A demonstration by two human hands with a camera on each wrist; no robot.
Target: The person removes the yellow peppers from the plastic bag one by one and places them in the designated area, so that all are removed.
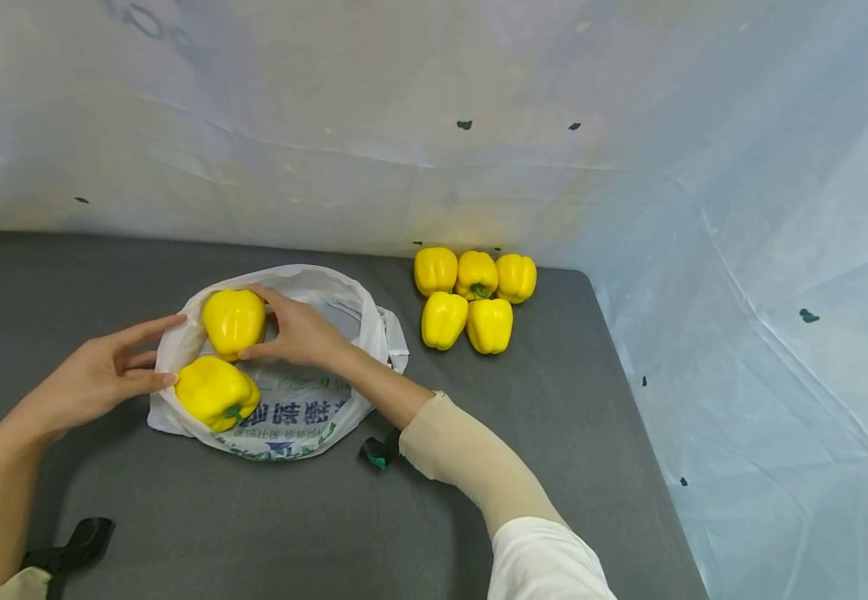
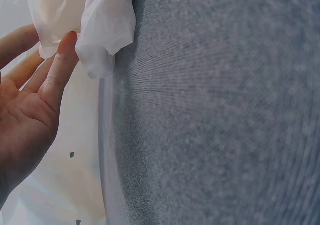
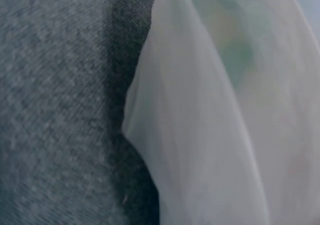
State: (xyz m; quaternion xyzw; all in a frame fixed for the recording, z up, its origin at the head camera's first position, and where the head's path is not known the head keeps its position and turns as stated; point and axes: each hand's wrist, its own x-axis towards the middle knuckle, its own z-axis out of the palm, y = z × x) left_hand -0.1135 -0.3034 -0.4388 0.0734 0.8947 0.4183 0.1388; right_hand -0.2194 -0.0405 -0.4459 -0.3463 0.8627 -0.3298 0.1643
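Bag (image 1: 298, 417) sits at 9 o'clock in the head view, on the grey table (image 1: 313, 521). Thin white plastic, mouth wide open and roughly oval, rim crinkled. Dark blue characters show inside, lower right; green and blue print along the rim from 5 to 6 o'clock. Loose folds bunch at 3 o'clock.

Two peppers within the mouth, both glossy and bright yellow, with pale highlights. Upper pepper (image 1: 233, 317), at the mouth's 10 o'clock: blocky, lobed, a shallow groove down its face. Lower pepper (image 1: 212, 387), at 8 o'clock: lies on its side, green stem (image 1: 233, 412) facing 4 o'clock. Whether the upper one rests on the bag's bottom, cannot tell.

Right hand (image 1: 294, 332) grasps the upper pepper, thumb at its lower right, a finger over its upper right. Left hand (image 1: 107, 375) at the bag's 9 o'clock, ungripped: fingers extended and spread, tips touching the rim. Left wrist view: same fingers against hanging white folds. Right wrist view: blurred, translucent film with a green patch.

Five peppers (image 1: 475, 271) on the table, between the bag's 2 and 3 o'clock: same yellow, three behind, two in front, close together.
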